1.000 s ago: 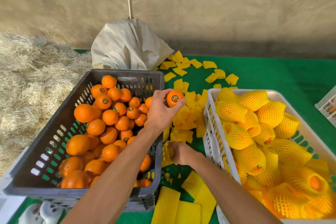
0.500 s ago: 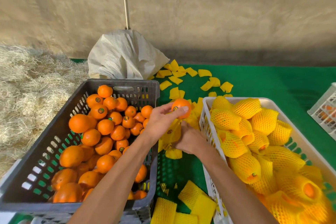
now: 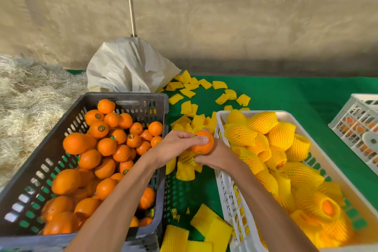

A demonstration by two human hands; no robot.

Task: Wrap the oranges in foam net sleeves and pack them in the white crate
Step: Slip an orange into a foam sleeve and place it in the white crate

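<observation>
— Moved since a second ago? Lifted clear of the dark crate (image 3: pixel 126 98) then; now carried rightward into the gap just left of the white crate (image 3: pixel 222 170), level with its far corner.

— Held how? Left hand (image 3: pixel 173 149) curled round the orange (image 3: pixel 202 142), thumb across the top. Right hand (image 3: pixel 216 156) up from the green mat (image 3: pixel 286 96), closed on a foam sleeve (image 3: pixel 187 157) and touching the orange from below.

— Meaning for the job? Picking finished; wrapping about to start, by the look of it. Sleeve bunched under the fruit, not yet pulled over.

— And the white crate itself? Already heaped with netted oranges (image 3: pixel 263 121). More loose sleeves (image 3: pixel 185 172) left of it, plenty of bare fruit left in the dark crate.

— Any risk? Possibly a slip while stretching the net one-handed.
</observation>
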